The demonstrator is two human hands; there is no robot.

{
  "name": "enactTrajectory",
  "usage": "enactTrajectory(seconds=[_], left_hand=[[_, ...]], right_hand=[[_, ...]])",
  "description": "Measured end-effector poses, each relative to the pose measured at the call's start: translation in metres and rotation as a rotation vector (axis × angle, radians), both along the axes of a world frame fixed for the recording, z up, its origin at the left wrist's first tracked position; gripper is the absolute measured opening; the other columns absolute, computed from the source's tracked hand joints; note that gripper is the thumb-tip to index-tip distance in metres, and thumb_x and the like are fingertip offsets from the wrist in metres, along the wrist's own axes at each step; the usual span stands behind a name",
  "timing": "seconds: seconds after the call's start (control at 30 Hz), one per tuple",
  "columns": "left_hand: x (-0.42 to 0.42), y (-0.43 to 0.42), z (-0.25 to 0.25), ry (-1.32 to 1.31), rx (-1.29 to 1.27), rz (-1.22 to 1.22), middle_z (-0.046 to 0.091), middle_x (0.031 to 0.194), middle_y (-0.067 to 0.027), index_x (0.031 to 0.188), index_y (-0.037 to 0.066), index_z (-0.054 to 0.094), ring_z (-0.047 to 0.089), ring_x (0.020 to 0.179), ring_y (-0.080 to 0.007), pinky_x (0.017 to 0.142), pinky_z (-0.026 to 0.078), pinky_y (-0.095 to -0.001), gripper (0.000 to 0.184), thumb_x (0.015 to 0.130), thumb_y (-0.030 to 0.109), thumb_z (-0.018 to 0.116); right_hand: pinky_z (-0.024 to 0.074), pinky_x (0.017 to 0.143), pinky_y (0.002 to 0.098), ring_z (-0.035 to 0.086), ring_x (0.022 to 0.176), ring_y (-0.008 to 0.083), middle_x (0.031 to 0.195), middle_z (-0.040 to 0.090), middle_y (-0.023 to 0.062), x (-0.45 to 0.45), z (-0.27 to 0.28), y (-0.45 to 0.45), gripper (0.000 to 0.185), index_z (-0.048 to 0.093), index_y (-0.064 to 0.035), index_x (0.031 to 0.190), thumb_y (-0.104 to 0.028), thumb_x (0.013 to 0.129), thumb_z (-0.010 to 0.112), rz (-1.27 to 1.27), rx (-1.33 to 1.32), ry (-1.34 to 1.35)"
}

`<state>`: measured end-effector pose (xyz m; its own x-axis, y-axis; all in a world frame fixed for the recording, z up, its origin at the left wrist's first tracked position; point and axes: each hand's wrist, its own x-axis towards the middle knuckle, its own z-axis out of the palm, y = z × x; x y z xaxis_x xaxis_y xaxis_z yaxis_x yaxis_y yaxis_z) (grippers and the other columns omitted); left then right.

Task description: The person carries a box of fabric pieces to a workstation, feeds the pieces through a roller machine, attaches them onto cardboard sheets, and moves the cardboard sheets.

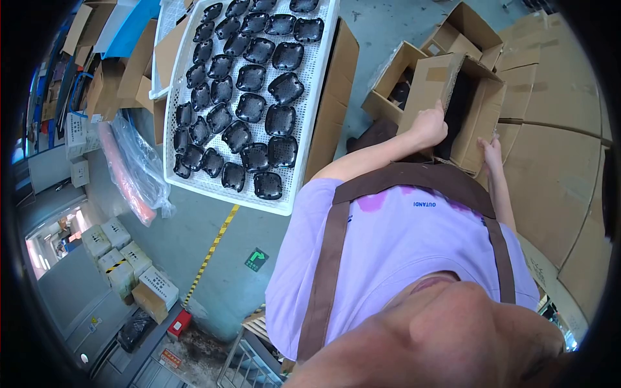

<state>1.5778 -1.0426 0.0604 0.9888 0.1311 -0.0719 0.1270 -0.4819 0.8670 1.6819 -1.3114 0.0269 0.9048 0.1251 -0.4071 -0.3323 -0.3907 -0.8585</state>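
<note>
An open cardboard box (pixel 427 83) is tilted in front of my body, with dark black material (pixel 460 103) showing inside. My left hand (pixel 430 127) is closed at the box's near left edge, its index finger stretched along the cardboard. On the right, my right hand (pixel 491 152) grips the near right edge with the fingers around it. To my left, a white perforated tray (pixel 284 205) holds rows of black molded plastic parts (pixel 250 107). What lies deeper in the box is hidden from view.
More open boxes (pixel 462 32) stand beyond mine; one smaller box (pixel 396 77) holds dark items. Large stacked cartons (pixel 550 174) rise close on my right. A carton (pixel 333 97) stands under the tray. Plastic wrap (pixel 139 168) and yellow-black floor tape (pixel 213 249) are at left.
</note>
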Motion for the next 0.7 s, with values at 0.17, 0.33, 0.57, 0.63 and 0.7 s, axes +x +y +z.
enactTrajectory(seconds=[0.17, 0.33, 0.57, 0.63, 0.7], left_hand=[[0.009, 0.003, 0.001, 0.06, 0.009, -0.006, 0.065, 0.08, -0.0336, 0.13, -0.018, 0.04, 0.065, 0.079, -0.048, 0.081, 0.052, -0.0534, 0.06, 0.077, 0.009, 0.052], [0.009, 0.016, -0.002, 0.115, 0.052, 0.032, 0.065, 0.083, -0.034, 0.126, -0.017, 0.043, 0.065, 0.082, -0.0476, 0.084, 0.051, -0.0528, 0.056, 0.078, 0.009, 0.052], [0.013, 0.029, 0.018, 0.094, 0.08, 0.042, 0.066, 0.085, -0.033, 0.116, -0.012, 0.049, 0.065, 0.084, -0.0472, 0.087, 0.049, -0.0529, 0.044, 0.078, 0.01, 0.053], [0.017, 0.033, 0.024, 0.071, 0.093, 0.035, 0.066, 0.084, -0.0329, 0.115, -0.012, 0.049, 0.065, 0.084, -0.0471, 0.086, 0.049, -0.0527, 0.043, 0.078, 0.01, 0.053], [0.022, 0.039, 0.029, 0.048, 0.11, 0.028, 0.066, 0.084, -0.0328, 0.116, -0.013, 0.049, 0.065, 0.084, -0.0468, 0.086, 0.05, -0.0525, 0.045, 0.078, 0.011, 0.053]], right_hand=[[0.05, 0.076, 0.0301, 0.061, 0.084, 0.0155, 0.094, 0.064, 0.0075, 0.007, -0.005, 0.006, 0.018, 0.055, 0.0003, 0.106, -0.006, 0.09, 0.06, 0.003, -0.005, 0.042], [0.0504, 0.075, 0.0302, 0.062, 0.085, 0.0159, 0.095, 0.065, 0.0084, 0.011, 0.001, 0.032, 0.02, 0.054, 0.0005, 0.108, -0.008, 0.091, 0.061, 0.031, -0.026, 0.119], [0.0512, 0.077, 0.0308, 0.062, 0.087, 0.0154, 0.097, 0.065, 0.0089, 0.011, -0.011, 0.039, 0.023, 0.055, 0.0005, 0.111, -0.008, 0.091, 0.061, 0.021, 0.019, 0.088], [0.0513, 0.077, 0.0306, 0.062, 0.086, 0.0151, 0.097, 0.065, 0.0088, 0.012, -0.004, 0.047, 0.022, 0.055, 0.0004, 0.111, -0.008, 0.091, 0.061, 0.015, 0.06, 0.062], [0.0513, 0.077, 0.0306, 0.062, 0.085, 0.0151, 0.097, 0.065, 0.0087, 0.017, 0.003, 0.053, 0.022, 0.055, 0.0003, 0.111, -0.008, 0.091, 0.061, 0.019, 0.06, 0.04]])
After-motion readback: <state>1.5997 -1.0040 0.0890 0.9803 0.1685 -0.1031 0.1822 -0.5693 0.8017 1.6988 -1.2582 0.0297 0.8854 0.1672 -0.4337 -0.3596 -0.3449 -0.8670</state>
